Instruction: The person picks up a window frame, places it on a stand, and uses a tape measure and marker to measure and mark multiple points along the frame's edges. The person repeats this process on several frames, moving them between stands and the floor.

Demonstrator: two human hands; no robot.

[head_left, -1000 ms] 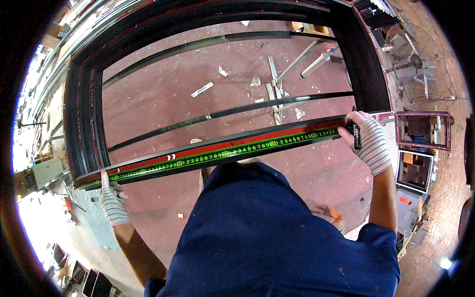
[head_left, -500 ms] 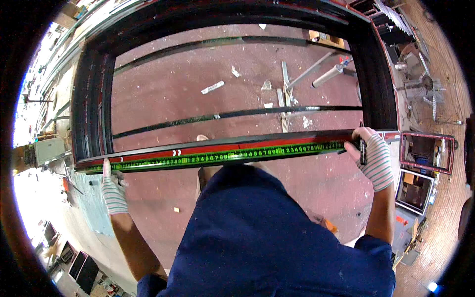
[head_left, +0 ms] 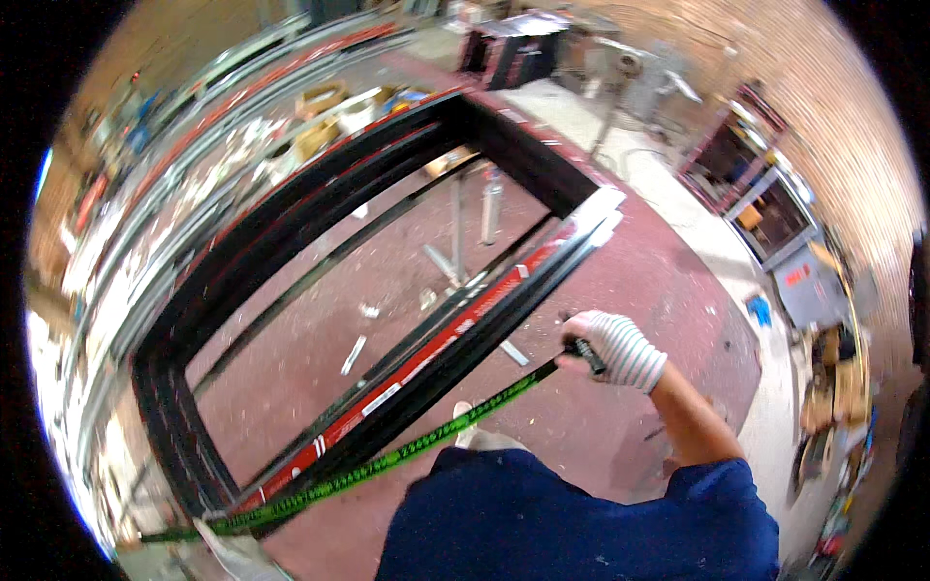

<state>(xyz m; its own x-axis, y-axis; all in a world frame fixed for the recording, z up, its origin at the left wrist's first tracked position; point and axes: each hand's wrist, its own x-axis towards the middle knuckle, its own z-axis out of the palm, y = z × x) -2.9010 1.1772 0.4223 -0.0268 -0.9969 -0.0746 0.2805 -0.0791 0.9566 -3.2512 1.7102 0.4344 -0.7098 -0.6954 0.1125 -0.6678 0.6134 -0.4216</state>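
Note:
A bright green tape measure (head_left: 418, 446) stretches from the lower left up to my right hand (head_left: 625, 351). That hand, in a striped glove, is closed around the dark case end of the tape, off the near side of the frame. My left hand (head_left: 237, 554), gloved and blurred at the lower left, is by the tape's other end at the frame's near left corner; its fingers are too smeared to read. The large black rectangular frame (head_left: 170, 407) has a red strip (head_left: 407, 373) along its near side. The tape now slants away from that side toward the right.
Beneath the frame is a reddish surface (head_left: 668, 426) with scraps on it. Long metal profiles (head_left: 184, 208) lie at the left and back. At the right stand a smaller window-like frame (head_left: 780, 215), a grey box (head_left: 812, 288) and cardboard boxes (head_left: 852, 378). A ribbed wall (head_left: 833, 126) rises behind.
My view has turned, so the frame appears slanted. My right hand has come away from the frame's right corner with the tape case, and the tape has lifted off the near side there.

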